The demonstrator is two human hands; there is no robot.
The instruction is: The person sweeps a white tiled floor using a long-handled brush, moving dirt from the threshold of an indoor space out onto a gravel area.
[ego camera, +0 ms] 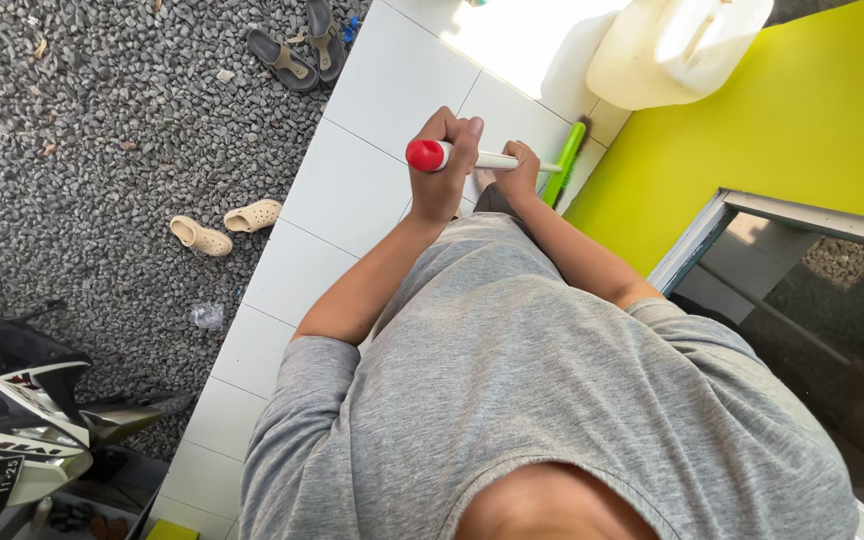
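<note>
Fingers of the left hand (442,165) are wrapped shut around the top of a broom handle (497,160), just below its red end cap (424,155). The right hand (520,172) grips the same white shaft a little lower, so both hands are closed on it, the left nearer the cap, the right nearer the head. The handle's long axis runs away from the body toward the green broom head (564,165), which rests on the white tiled floor (352,190) beside the yellow-green wall (752,130). A pale plastic jerrycan (672,45) stands beyond the head. Left of the tiles lies gravel (102,150) with cream clogs (222,228), dark sandals (302,50) and a parked motorbike (22,440).
</note>
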